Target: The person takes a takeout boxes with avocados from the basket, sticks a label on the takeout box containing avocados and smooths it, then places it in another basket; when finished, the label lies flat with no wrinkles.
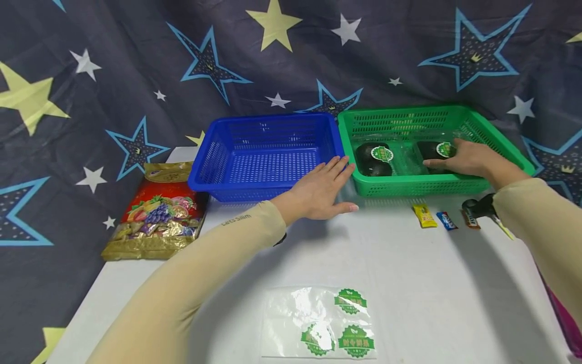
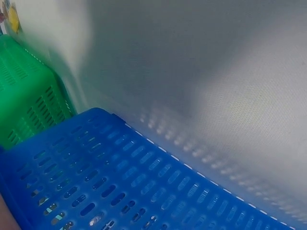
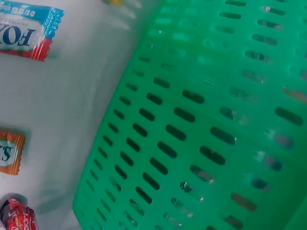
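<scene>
My right hand reaches into the green basket and holds a clear plastic box of dark fruit, its thumb across the front. The box bears a round green-and-white sticker, and some of it is hidden under the hand. To its left in the basket sits a second clear box of dark round fruit with a similar sticker. My left hand lies flat with straight fingers at the front right corner of the blue basket, fingertips right at the rim. Nothing is held in it.
Left of the blue basket lies a red-and-gold candy bag. Before the green basket lie a yellow candy, a blue one and a brown one. A sticker sheet with three green labels is at the table's front.
</scene>
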{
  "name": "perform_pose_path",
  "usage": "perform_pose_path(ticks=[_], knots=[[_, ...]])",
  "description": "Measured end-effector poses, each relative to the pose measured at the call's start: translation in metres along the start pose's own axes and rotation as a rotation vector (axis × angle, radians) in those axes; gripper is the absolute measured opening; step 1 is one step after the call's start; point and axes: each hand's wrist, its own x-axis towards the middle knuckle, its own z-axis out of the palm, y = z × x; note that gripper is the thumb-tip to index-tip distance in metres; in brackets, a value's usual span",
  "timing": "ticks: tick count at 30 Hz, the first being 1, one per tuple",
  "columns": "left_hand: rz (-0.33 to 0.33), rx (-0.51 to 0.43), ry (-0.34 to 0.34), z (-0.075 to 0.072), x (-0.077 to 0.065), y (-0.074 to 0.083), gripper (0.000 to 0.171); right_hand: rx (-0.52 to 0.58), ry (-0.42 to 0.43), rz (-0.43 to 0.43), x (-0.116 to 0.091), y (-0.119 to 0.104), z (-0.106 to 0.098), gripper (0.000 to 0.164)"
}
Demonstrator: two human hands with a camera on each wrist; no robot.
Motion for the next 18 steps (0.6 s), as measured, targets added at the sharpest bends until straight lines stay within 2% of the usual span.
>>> perform_pose_path(ticks=[10,18], knots=[[-0.002,0.007,0.004,-0.001,0.001,-0.001,0.090,0.022,-0.011,-0.004,-0.004,0.011,-0.007,0.124],[0.002,-0.007,0.000,-0.001,0.000,-0.001,0.090,0.013,-0.013,0.013,-0.004,0.012,-0.004,0.126]])
